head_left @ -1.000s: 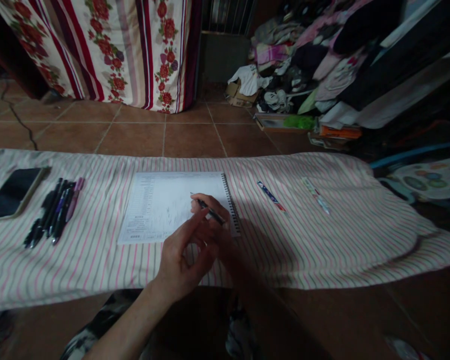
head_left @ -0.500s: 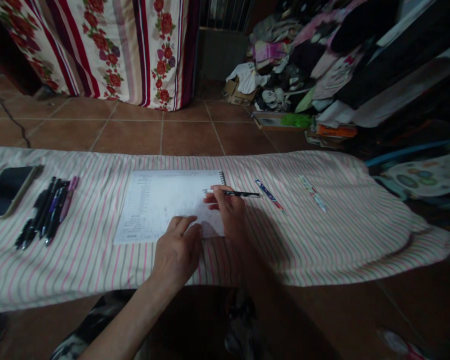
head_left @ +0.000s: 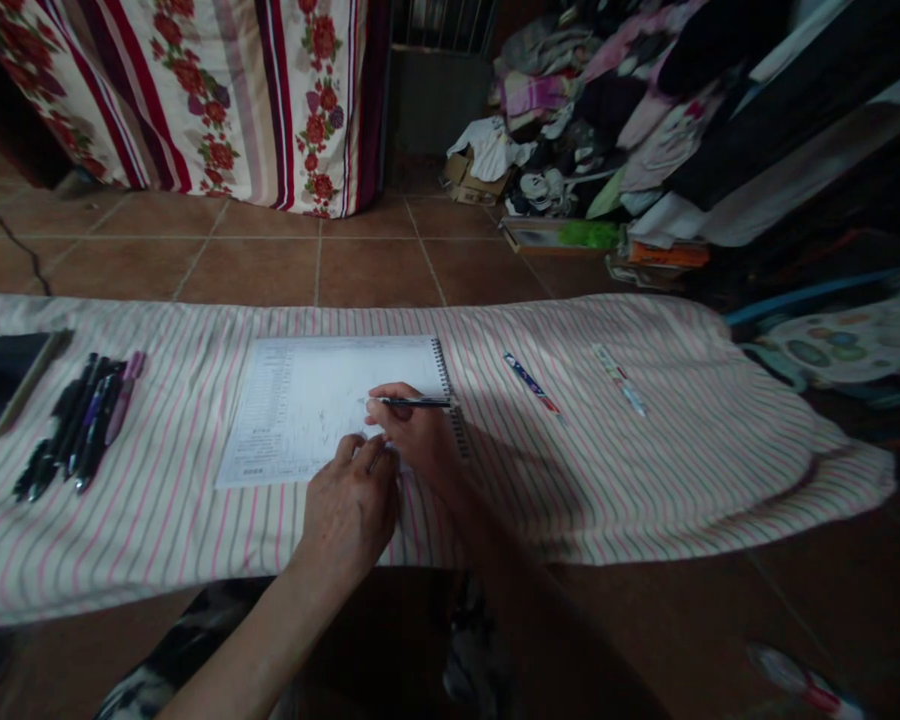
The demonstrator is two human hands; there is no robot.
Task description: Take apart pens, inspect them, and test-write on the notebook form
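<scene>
A spiral-bound notebook point(head_left: 330, 385) lies on the striped cloth, with faint pencil-like marks on its white page and printed text down its left side. My right hand point(head_left: 412, 430) is closed around a slim black pen point(head_left: 420, 402), its point to the left over the middle of the page. Whether the point touches the paper I cannot tell. On the lower edge of the page rests my left hand point(head_left: 352, 495), fingers bent and slightly apart, holding nothing. Its fingertips lie close beside my right hand.
Several pens point(head_left: 82, 420) lie bunched at the left, beside a dark phone point(head_left: 7, 375). To the right are a blue-and-red slim stick point(head_left: 531, 384) and a pale patterned one point(head_left: 621, 380). The striped cloth point(head_left: 645, 480) ends at a near edge above the tiled floor.
My right hand has moved left across the page with the pen, toward my left hand. The notebook's spiral edge shows more now. My left hand has stayed on the page's lower edge.
</scene>
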